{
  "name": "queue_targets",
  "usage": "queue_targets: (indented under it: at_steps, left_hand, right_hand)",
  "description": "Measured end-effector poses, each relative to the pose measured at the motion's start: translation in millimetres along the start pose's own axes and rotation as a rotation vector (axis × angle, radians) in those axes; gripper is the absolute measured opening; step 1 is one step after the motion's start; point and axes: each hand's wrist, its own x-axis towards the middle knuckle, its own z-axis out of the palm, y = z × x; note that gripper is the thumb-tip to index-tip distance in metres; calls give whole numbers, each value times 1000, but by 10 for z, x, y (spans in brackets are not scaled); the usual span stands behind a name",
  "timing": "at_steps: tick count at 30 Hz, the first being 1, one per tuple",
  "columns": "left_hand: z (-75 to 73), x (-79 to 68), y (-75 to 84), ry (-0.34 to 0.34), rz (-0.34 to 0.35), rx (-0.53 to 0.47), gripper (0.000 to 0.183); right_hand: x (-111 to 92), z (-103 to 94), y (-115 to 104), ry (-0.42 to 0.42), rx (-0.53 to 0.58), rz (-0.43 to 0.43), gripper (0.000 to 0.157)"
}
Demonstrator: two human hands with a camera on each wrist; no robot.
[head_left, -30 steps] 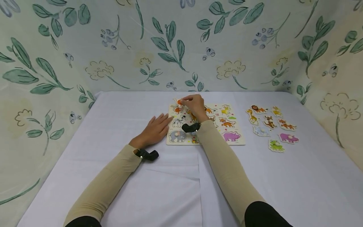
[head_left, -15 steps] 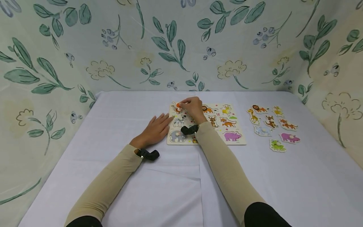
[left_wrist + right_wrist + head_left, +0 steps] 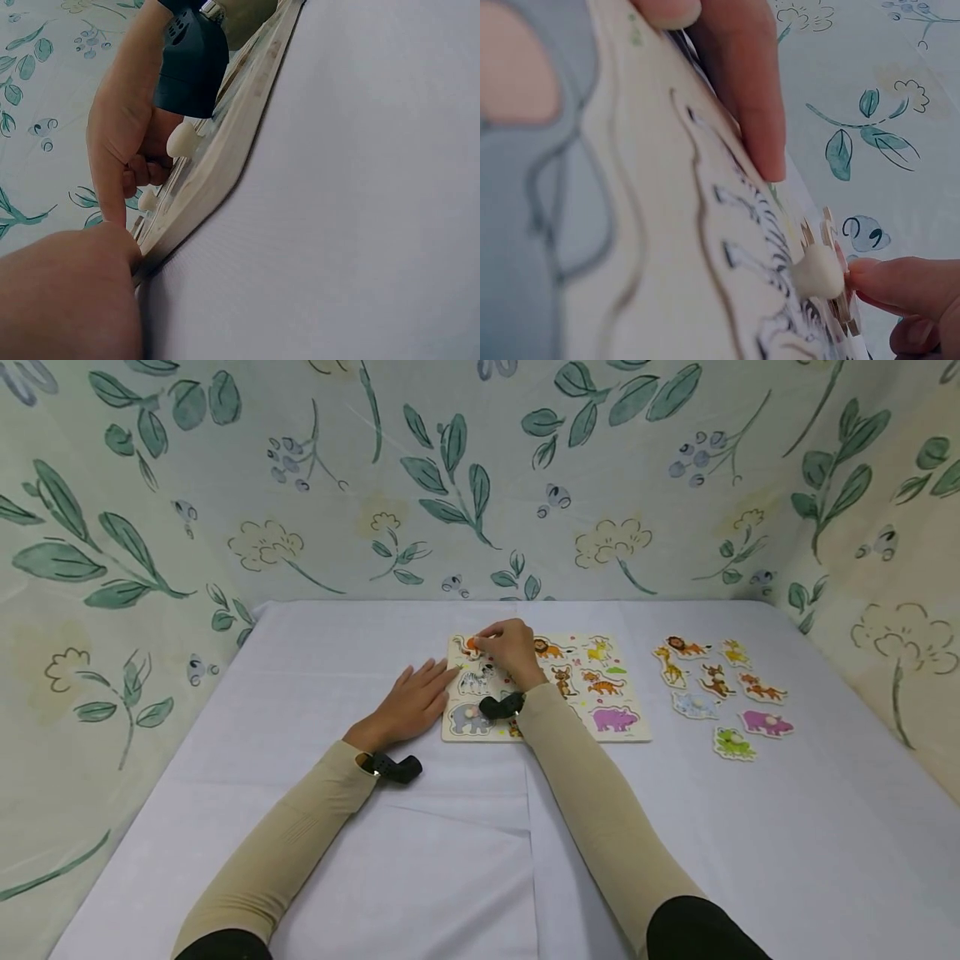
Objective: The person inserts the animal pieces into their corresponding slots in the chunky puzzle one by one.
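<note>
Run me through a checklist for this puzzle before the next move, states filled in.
1. Left hand touching the board: ok, at its left edge.
2. Right hand pinching the orange piece: ok.
3. Orange piece fully seated: cannot tell, the hand hides part of it.
4. Elephant in its slot: ok.
5. Hippo in its slot: not ok, loose on the table.
6. Frog in its slot: not ok, also loose.

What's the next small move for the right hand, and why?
I'd probably press the orange piece gently down, wiggling slightly: the right hand pinches it at the board's far-left corner, and its edge seems raised in the right wrist view. The left hand lies at the board's left edge, so it could steady things.
</note>
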Motion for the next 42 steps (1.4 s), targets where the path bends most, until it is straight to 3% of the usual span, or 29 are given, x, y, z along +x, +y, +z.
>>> queue_targets:
  at_steps: [42]
  left_hand:
    - [7, 27, -32, 0, 16, 16, 51]
  right_hand:
    - [49, 78, 12, -8, -61, -6, 14]
